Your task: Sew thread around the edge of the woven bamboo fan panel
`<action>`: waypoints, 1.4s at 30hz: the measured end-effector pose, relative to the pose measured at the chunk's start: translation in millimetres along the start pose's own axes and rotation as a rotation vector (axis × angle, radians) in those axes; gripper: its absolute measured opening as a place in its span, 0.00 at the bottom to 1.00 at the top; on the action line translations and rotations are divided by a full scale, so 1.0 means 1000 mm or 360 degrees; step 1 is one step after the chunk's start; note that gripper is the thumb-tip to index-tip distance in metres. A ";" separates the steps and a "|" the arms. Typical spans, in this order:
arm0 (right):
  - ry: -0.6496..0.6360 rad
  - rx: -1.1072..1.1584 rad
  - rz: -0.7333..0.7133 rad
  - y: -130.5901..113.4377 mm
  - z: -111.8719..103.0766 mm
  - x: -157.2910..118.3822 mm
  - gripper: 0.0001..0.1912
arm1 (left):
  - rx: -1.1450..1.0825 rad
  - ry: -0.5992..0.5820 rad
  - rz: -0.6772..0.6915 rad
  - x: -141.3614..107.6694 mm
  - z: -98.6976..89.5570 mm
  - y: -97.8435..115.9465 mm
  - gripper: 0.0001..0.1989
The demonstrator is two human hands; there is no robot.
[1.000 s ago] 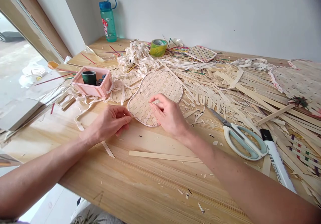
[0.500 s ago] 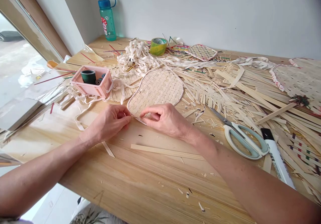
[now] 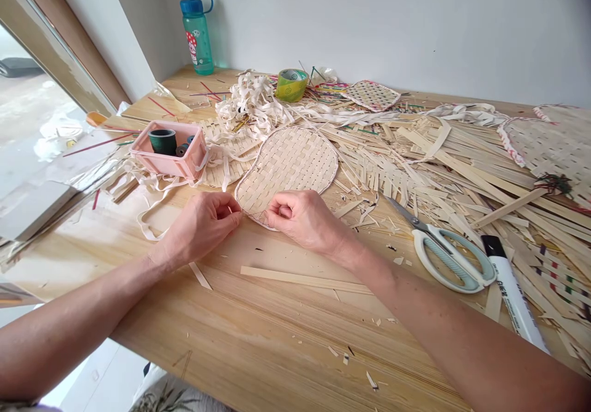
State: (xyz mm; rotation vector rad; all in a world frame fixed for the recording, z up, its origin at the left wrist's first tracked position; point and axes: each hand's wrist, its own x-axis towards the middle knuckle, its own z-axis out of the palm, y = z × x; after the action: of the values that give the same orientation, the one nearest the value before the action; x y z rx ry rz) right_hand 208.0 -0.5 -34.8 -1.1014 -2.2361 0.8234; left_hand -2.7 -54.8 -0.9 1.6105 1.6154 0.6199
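A rounded woven bamboo mat (image 3: 295, 159) with a pale bound rim lies in front of me on the wooden table. At its near left edge my left hand (image 3: 201, 224) is closed, thumb and forefinger pinching the rim. Just to the right, over the near rim, my right hand (image 3: 307, 221) is closed in a pinch. Whatever is between its fingertips is too small to make out. The mat's near edge is partly hidden by the right fingers.
White-handled scissors (image 3: 455, 258) and a marker (image 3: 514, 295) lie right. Bamboo strips (image 3: 443, 159) spread behind them. A pink basket (image 3: 168, 153) holds thread spools (image 3: 162, 142). Behind stand a tape roll (image 3: 292, 85) and a water bottle (image 3: 197, 39).
My right hand has shifted slightly right, away from the left fingertips, and its fingers have drawn closer together. The left hand stays at the rim.
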 end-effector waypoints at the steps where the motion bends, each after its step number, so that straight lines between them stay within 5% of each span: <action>1: 0.0005 -0.0014 0.0020 0.000 0.000 0.000 0.12 | 0.0010 0.0004 0.0013 0.000 0.000 0.000 0.13; 11: 0.0082 -0.0169 0.0231 -0.019 0.002 0.005 0.19 | 0.0056 0.0116 0.0085 0.002 0.002 0.004 0.16; 22: 0.0088 -0.0218 0.0282 -0.016 0.003 0.008 0.20 | 0.0343 0.0166 0.0300 -0.004 0.010 -0.002 0.08; 28: 0.0072 -0.0214 0.0298 -0.015 0.003 0.008 0.20 | 0.0519 0.0179 0.0424 -0.007 0.011 -0.012 0.12; 42: 0.0050 -0.0248 0.0297 -0.014 0.003 0.008 0.20 | 0.1065 0.0278 0.0987 -0.006 0.012 -0.025 0.14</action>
State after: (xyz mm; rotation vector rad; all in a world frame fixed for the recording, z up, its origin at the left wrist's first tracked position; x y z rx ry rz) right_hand 194.7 -2.1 -25.1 -1.4036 -2.2262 0.7085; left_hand -9.3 -64.5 -26.2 2.6686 1.5210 0.5600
